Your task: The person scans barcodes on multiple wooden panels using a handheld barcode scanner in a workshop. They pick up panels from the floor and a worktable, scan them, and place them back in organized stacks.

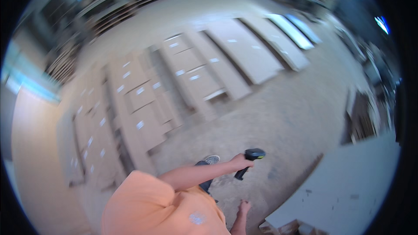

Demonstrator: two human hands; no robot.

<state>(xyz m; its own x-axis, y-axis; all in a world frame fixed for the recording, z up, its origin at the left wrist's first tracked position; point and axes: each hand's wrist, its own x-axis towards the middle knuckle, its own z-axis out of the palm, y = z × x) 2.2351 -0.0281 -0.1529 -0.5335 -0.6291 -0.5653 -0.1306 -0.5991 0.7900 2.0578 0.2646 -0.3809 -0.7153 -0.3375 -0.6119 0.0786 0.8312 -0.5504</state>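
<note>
My left hand is wrapped round the grip of a black handheld barcode scanner with a yellow-green band. The arm reaches across to the right from my orange sleeve, holding the scanner above the bare floor. Lower down, near the bottom edge, is my right hand. Its fingers look curled in, with no object visible in them, though the picture is blurred. One patterned shoe shows beyond the left forearm.
Rows of flat brown cartons, many with white labels, lie across the floor with narrow gaps between. At lower right is a large pale board. Wooden pallets stand at the far left; stacked material lines the right side.
</note>
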